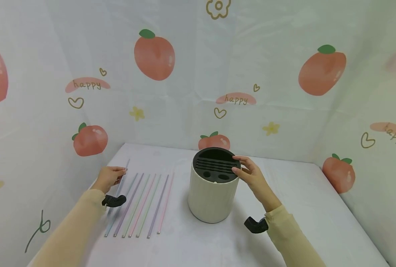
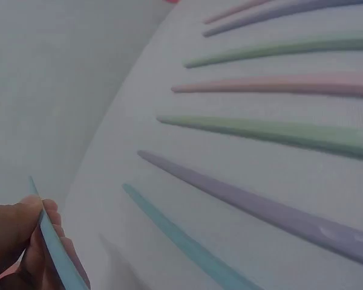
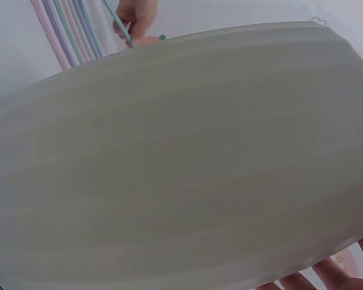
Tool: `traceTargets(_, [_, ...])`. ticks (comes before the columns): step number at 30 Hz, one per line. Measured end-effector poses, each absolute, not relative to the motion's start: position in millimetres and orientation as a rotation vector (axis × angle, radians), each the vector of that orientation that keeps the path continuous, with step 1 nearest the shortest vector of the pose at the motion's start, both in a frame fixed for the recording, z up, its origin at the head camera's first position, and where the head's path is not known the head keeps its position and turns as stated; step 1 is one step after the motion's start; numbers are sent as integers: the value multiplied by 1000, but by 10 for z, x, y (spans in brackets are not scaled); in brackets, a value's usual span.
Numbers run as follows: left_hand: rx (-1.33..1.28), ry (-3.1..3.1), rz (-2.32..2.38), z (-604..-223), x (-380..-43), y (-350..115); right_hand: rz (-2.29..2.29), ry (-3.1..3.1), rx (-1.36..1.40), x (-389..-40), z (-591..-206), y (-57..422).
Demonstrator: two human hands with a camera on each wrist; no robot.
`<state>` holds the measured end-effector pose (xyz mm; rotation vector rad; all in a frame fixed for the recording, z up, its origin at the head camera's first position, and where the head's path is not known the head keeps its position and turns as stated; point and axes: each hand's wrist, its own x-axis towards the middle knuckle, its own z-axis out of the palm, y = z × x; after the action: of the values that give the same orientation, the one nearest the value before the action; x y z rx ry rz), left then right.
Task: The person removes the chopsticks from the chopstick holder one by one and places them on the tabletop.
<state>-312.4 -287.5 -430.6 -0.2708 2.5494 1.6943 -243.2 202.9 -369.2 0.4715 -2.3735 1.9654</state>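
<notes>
My left hand (image 1: 109, 178) pinches a light-blue chopstick (image 2: 59, 260) between thumb and fingers, at the left end of a row of chopsticks. The held chopstick slants, its thin tip pointing up past the fingers. Several pastel chopsticks (image 1: 142, 207) in blue, purple, green and pink lie side by side on the table, thin ends away from me. A cream round utensil holder (image 1: 213, 200) with a black slotted insert (image 1: 214, 167) stands right of them. At its right rim, my right hand (image 1: 253, 178) rests with extended fingers; the holder's wall hides part of that hand in the right wrist view.
The white table (image 1: 198, 248) meets a cloth backdrop (image 1: 191, 74) printed with fruit, hearts and flowers at the back and both sides. The tall holder stands between my two hands. Black wrist cameras (image 1: 114, 201) sit on both wrists.
</notes>
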Motion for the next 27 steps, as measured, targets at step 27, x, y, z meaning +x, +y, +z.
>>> traceTargets(27, [-249,2714,1368,-4624,-3090,-2961,1955,-2385,478,-2440,-3697,2024])
